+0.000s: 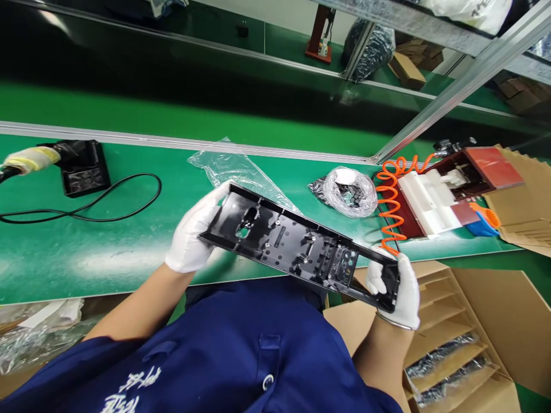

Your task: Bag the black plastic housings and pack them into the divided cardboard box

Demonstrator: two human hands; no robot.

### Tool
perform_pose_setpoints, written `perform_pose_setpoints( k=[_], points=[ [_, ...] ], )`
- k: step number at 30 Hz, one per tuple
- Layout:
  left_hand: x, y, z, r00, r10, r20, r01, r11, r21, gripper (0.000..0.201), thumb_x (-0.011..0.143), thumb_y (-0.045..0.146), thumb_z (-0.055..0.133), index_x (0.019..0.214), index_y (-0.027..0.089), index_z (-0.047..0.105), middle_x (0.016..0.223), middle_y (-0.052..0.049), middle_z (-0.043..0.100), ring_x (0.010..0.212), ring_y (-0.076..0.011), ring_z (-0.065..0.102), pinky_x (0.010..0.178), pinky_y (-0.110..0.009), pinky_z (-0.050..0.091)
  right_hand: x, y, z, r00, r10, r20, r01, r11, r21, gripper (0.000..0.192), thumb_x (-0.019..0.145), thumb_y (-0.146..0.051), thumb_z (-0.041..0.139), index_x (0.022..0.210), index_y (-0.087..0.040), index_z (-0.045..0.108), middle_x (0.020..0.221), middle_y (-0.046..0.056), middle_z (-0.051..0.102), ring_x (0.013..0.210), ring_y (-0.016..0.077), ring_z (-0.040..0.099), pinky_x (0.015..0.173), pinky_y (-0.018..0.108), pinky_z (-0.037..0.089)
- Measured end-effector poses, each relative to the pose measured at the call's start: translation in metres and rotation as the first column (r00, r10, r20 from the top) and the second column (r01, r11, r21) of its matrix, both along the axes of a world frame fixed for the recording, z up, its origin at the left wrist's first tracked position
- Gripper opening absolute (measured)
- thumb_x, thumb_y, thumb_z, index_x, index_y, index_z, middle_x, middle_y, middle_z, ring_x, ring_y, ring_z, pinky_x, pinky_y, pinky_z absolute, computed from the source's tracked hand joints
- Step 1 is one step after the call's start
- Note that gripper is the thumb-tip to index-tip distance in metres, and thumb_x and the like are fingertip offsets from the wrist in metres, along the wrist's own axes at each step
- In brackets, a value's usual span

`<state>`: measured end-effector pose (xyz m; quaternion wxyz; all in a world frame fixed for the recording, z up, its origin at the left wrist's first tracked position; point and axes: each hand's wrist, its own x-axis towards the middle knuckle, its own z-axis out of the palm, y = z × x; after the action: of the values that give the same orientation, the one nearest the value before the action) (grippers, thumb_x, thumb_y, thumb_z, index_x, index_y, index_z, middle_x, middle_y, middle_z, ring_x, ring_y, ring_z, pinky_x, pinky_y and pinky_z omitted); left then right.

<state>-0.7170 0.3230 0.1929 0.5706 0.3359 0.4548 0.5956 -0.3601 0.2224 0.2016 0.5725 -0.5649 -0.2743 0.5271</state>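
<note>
- Pinching opposite ends of one black panel (286, 241), the left hand (193, 229) and right hand (398, 287) have fingers closed on its edges, above the worktop (129, 246)
- One partitioned carton (499, 298) holds two visible wrapped pieces (445, 353)
- One clear bag (369, 192) holds dark parts (352, 197)
- One plastic sleeve (241, 169) lies partly behind the panel
</note>
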Motion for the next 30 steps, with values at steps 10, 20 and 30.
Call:
perform_pose_setpoints(
  k=[10,20,30],
  points=[
    [-0.009,0.016,0.005,0.995,0.099,0.031,-0.097,0.993,-0.071,0.034,0.086,0.035,0.071,0.117,0.02,0.076,0.107,-0.003,0.079,0.084,-0.0181,0.073,0.079,-0.029,0.062,-0.006,-0.006,0.003,0.989,-0.009,0.147,0.016,0.999,-0.049,0.051,0.094,-0.059,0.052,0.108,-0.015,0.074,0.053,0.001,0.059,0.043,0.0139,0.05,0.044,0.026,0.039],
    [0.003,0.018,0.017,0.988,0.154,0.024,-0.151,0.984,-0.094,0.024,0.079,0.028,0.079,0.1,0.017,0.08,0.097,-0.002,0.08,0.084,-0.0176,0.073,0.079,-0.027,0.062,-0.005,-0.002,0.002,0.991,0.001,0.134,0.014,0.993,-0.114,0.051,0.089,-0.06,0.057,0.103,-0.014,0.075,0.05,0.002,0.058,0.039,0.0137,0.048,0.04,0.026,0.035],
    [-0.007,0.031,0.021,0.981,0.193,-0.03,-0.194,0.979,-0.062,0.013,0.084,0.025,0.07,0.088,0.015,0.079,0.086,-0.001,0.078,0.087,-0.0183,0.07,0.102,-0.037,0.055,-0.018,-0.006,0.014,0.988,0.061,0.139,-0.048,0.994,-0.097,0.051,0.088,-0.066,0.058,0.096,-0.019,0.077,0.054,0.005,0.063,0.038,0.0148,0.049,0.036,0.028,0.032]
  ],
)
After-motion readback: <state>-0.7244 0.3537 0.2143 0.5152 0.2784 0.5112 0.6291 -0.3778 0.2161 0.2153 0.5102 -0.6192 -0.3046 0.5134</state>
